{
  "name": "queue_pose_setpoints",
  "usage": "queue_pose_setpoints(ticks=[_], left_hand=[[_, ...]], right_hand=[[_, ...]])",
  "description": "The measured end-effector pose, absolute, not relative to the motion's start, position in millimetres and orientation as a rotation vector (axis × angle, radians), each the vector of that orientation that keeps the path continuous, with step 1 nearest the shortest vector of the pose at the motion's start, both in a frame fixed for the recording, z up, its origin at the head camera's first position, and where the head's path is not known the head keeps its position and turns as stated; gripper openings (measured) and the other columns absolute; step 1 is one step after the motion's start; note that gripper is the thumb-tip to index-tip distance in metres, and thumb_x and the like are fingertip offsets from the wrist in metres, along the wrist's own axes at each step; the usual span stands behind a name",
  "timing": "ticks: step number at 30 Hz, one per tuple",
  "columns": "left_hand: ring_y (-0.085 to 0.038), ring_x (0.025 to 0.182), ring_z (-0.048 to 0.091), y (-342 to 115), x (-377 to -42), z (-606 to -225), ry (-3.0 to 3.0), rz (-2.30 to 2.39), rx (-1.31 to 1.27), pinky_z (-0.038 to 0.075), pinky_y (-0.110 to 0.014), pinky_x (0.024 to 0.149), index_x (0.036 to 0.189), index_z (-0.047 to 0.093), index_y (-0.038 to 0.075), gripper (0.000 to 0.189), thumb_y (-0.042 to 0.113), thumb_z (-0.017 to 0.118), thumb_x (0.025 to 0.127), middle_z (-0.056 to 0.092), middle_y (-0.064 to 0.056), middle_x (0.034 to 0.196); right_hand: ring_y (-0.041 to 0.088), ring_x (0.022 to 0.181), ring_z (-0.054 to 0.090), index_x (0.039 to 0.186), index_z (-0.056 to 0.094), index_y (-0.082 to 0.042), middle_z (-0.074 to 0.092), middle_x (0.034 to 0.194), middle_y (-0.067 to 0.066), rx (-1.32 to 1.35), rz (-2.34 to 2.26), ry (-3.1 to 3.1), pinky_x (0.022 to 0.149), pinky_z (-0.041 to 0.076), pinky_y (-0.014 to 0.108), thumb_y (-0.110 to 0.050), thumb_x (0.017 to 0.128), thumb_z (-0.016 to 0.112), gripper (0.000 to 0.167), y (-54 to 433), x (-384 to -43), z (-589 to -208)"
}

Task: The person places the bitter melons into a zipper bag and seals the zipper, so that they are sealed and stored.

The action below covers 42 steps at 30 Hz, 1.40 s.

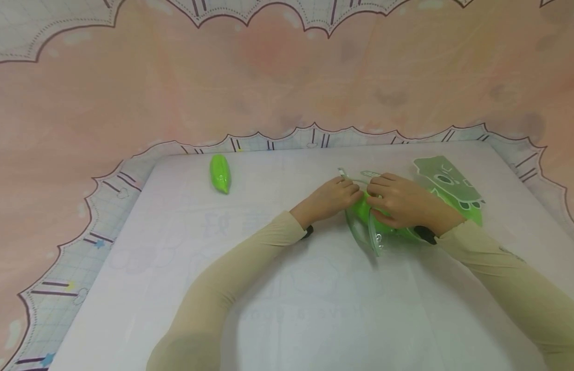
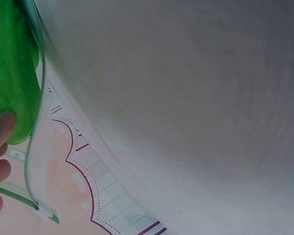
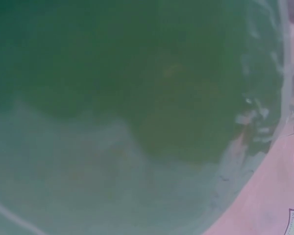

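Note:
A clear zip pouch with a green cartoon print lies at the right of the table, its zip rims parted. My left hand is at the opening and pinches a glossy green pod-shaped piece. In the left wrist view a fingertip presses that piece, beside the pouch's rim and zip slider. My right hand grips the pouch by its rim, fingers curled; its grip is partly hidden. The pouch's wall fills most of the right wrist view.
Another green pod-shaped piece lies alone at the back left of the white-covered table. The printed cartoon part of the pouch extends behind the right wrist. A peach-coloured patterned cloth borders the table at the back.

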<state>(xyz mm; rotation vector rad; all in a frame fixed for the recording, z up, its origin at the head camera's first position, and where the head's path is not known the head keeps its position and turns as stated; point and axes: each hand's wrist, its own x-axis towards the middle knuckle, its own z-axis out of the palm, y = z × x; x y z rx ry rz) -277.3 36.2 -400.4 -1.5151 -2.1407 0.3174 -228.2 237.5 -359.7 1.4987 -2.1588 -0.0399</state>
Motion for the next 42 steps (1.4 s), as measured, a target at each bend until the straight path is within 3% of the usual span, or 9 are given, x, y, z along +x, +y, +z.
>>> queue_pose_setpoints(ticks=[3,18,25,42], left_hand=[[-0.011,0.092,0.060,37.4,-277.3,-400.0,-2.131,0.346,-1.499,0.050,-0.023,0.084,0.105,0.060,0.014,0.019,0.005,0.048,0.093,0.066,0.003,0.100],[-0.013,0.089,0.060,39.8,-276.5,-400.0,-2.203,0.387,-1.488,0.049,-0.026,0.087,0.101,0.065,0.016,0.018,0.008,0.051,0.092,0.068,0.003,0.097],[-0.012,0.085,0.059,39.8,-277.6,-402.9,-2.229,0.363,-1.506,0.048,-0.024,0.080,0.100,0.066,0.017,0.017,0.012,0.052,0.093,0.069,0.003,0.094],[-0.014,0.103,0.059,26.1,-274.7,-401.2,-2.269,0.340,-1.557,0.047,-0.027,0.092,0.113,0.062,0.016,0.023,0.019,0.048,0.095,0.066,0.001,0.109]], right_hand=[[0.023,0.075,0.053,0.076,0.058,-0.006,0.057,0.076,0.006,1.494,-0.050,-2.167,0.069,0.048,0.038,-0.015,0.071,0.064,0.012,237.4,-227.4,-359.2],[0.024,0.078,0.056,0.077,0.059,-0.006,0.060,0.078,0.007,1.493,-0.060,-2.175,0.073,0.049,0.040,-0.016,0.070,0.065,0.014,237.5,-226.1,-358.2],[0.024,0.078,0.055,0.076,0.059,-0.006,0.059,0.078,0.007,1.496,-0.053,-2.176,0.072,0.049,0.039,-0.015,0.069,0.066,0.013,237.3,-225.7,-357.4],[0.024,0.079,0.057,0.077,0.063,-0.006,0.062,0.079,0.007,1.475,-0.059,-2.214,0.074,0.050,0.040,-0.016,0.070,0.068,0.014,237.0,-223.5,-356.3]])
